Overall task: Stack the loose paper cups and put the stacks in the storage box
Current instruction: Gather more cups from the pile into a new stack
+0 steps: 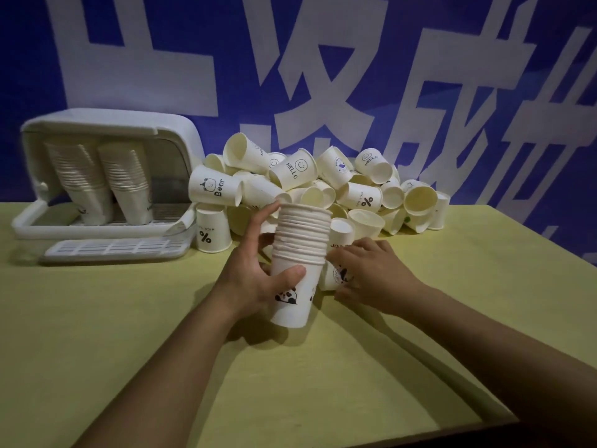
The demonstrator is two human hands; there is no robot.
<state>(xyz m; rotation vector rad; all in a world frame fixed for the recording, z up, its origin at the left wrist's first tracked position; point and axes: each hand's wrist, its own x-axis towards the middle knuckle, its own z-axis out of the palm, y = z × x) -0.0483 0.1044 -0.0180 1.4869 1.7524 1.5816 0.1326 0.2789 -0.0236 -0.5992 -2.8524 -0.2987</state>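
Note:
My left hand [255,270] grips a tall stack of white paper cups [300,250], held upright just above the table; the bottom cup bears a panda print. To its right, my right hand [371,273] closes over a single loose cup [336,274] lying on its side behind the stack. A big pile of loose cups [323,185] lies behind both hands. At the left, the white storage box [106,124] stands open with two leaning cup stacks [100,179] inside.
A yellow-green table [129,334] carries everything; its right edge runs diagonally at the lower right. A white slatted tray [113,248] lies in front of the box. One upright cup with a percent mark [211,232] stands beside the box. A blue banner wall rises behind.

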